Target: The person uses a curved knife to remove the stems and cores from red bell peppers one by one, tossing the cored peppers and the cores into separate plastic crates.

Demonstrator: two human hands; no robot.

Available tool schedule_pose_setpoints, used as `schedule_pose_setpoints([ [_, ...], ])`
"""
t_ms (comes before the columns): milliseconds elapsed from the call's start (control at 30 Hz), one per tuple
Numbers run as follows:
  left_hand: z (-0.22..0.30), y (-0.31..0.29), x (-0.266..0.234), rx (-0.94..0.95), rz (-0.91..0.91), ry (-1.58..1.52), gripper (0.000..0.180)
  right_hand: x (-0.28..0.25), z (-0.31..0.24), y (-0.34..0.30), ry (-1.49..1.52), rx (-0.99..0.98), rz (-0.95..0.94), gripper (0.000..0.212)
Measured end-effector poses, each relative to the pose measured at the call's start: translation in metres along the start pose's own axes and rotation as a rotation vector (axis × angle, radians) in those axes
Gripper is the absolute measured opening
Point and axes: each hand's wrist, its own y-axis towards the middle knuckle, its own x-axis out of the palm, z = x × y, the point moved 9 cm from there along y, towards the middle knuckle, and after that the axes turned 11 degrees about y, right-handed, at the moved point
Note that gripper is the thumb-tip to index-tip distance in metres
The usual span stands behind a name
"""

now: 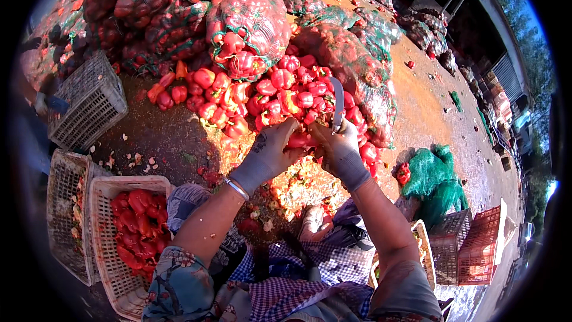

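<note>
Both my hands wear pale work gloves and meet at the middle, in front of a heap of red bell peppers. Fingers of my left hand are closed round a red bell pepper, partly hidden between the two hands. My right hand grips a knife with a curved blade, which points up and away from me; its handle is hidden in the glove. The right fingertips also touch the pepper. At my lower left, a pale plastic crate holds many opened red peppers.
Full mesh sacks of peppers rise behind the heap. Beside the pepper crate stands another crate with scraps; an upturned grey crate is near a co-worker's hand. Green netting and red crates are at right.
</note>
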Motion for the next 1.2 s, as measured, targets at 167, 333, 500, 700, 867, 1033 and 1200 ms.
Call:
schedule_pose_setpoints([
  [167, 0.022, 0.009, -0.01, 0.122, 0.017, -0.018, 0.038, -0.008, 0.002, -0.024, 0.095, 0.117, -0.117, 0.038],
  [333, 0.053, 0.006, -0.014, 0.284, 0.003, 0.094, 0.031, -0.012, -0.007, -0.054, 0.346, 0.251, -0.195, 0.041],
  [500, 0.061, 0.007, -0.038, 0.295, 0.025, 0.205, 0.038, -0.071, -0.017, -0.054, 0.291, 0.09, -0.042, 0.025],
  [700, -0.006, -0.045, -0.144, -0.046, -0.03, 0.397, 0.036, -0.235, -0.037, -0.15, -0.105, -0.059, 0.441, 0.021],
  [867, -0.089, -0.192, -0.258, -0.483, -0.383, 0.798, 0.039, -0.377, -0.001, -0.262, -0.868, 0.05, 0.631, 0.026],
  [1033, -0.138, -0.221, -0.29, -0.742, -0.473, 0.899, 0.048, -0.425, 0.05, -0.245, -0.56, 0.184, 0.846, 0.023],
  [1200, -0.114, -0.075, -0.192, -0.374, -0.115, 0.589, 0.041, -0.38, 0.143, -0.091, -0.188, 0.313, 0.611, 0.021],
])
